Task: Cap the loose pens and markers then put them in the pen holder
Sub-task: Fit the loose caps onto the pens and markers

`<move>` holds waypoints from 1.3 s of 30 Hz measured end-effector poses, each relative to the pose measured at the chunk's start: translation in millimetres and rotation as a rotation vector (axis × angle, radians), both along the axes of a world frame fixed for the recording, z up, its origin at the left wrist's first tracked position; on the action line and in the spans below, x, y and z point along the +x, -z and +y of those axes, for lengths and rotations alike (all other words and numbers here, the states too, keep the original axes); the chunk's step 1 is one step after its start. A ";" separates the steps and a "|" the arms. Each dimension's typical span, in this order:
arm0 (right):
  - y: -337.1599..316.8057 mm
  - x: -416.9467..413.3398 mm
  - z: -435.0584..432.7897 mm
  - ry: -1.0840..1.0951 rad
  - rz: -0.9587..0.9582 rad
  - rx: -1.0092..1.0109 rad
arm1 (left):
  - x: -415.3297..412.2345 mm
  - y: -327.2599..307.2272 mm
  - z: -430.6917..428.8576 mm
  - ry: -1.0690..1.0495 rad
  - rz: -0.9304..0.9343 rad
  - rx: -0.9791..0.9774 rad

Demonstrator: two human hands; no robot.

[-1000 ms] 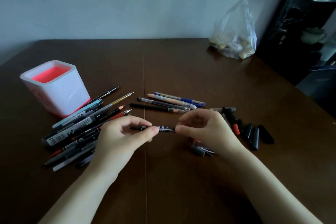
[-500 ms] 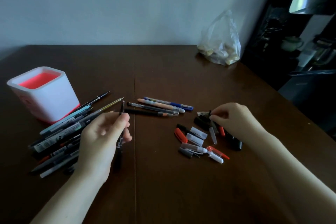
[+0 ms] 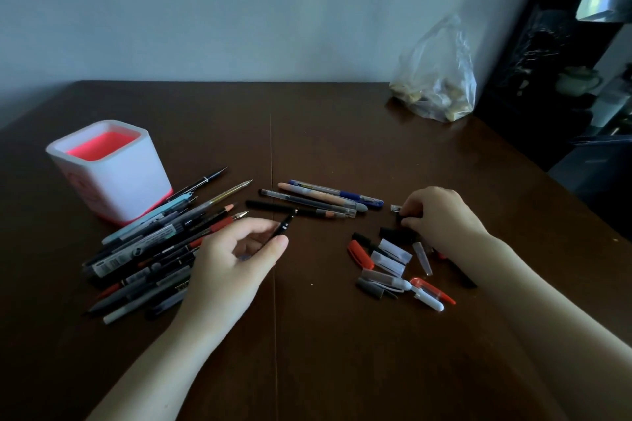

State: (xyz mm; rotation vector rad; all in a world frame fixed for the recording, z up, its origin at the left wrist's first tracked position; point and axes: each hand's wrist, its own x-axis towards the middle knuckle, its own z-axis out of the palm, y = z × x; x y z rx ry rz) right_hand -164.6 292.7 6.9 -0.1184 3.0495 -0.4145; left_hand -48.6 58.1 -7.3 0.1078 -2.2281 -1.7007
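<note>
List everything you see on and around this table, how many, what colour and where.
table: one, dark brown, under everything
pen holder: one, white with pink inside, back left
pen pile: many, mixed colours, beside the holder
pen row: four, blue, peach, clear, black, centre
loose caps: a dozen or so, red, clear, black, grey, white, right of centre
plastic bag: one, clear, back right
dark cabinet: one, black, beyond the table's right edge
left hand: one, holds a black pen
right hand: one, pinches a black cap among the caps

home | wooden table (image 3: 342,147) | plastic bag (image 3: 434,79) | teapot (image 3: 578,80)
</note>
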 end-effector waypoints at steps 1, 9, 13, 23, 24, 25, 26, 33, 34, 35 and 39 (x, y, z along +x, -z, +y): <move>0.5 0.1 0.8 0.000 0.005 -0.001 | 0.3 0.4 -0.1 0.013 -0.011 -0.028; 1.8 -2.6 3.6 -0.092 0.102 0.131 | -0.6 3.8 -1.4 0.025 -0.089 -0.087; -0.8 -7.5 3.2 -0.121 0.030 0.188 | 0.2 1.6 -1.1 0.038 -0.123 -0.116; -18.5 39.9 -50.8 -0.204 -0.003 -0.910 | 3.6 -1.2 0.7 0.086 -0.047 -0.243; -17.7 45.4 -57.9 -0.194 -0.054 -1.050 | 3.6 -0.7 0.8 0.090 -0.047 -0.243; -15.1 49.3 -63.7 -0.180 -0.095 -1.177 | 3.3 0.2 0.8 0.089 -0.045 -0.244; -12.3 52.1 -68.0 -0.166 -0.126 -1.282 | 2.9 1.0 0.5 0.086 -0.044 -0.241; -1.8 64.5 -70.4 -0.146 -0.033 -1.269 | 2.3 2.4 0.5 0.094 -0.015 -0.234; -1.0 64.8 -70.5 -0.144 -0.034 -1.262 | 2.5 2.4 0.4 0.095 -0.009 -0.238; 0.3 64.5 -70.4 -0.144 -0.037 -1.261 | 2.4 2.7 0.3 0.094 -0.005 -0.242; 3.6 64.4 -71.0 -0.127 -0.017 -1.293 | 1.6 3.9 0.2 0.084 0.017 -0.248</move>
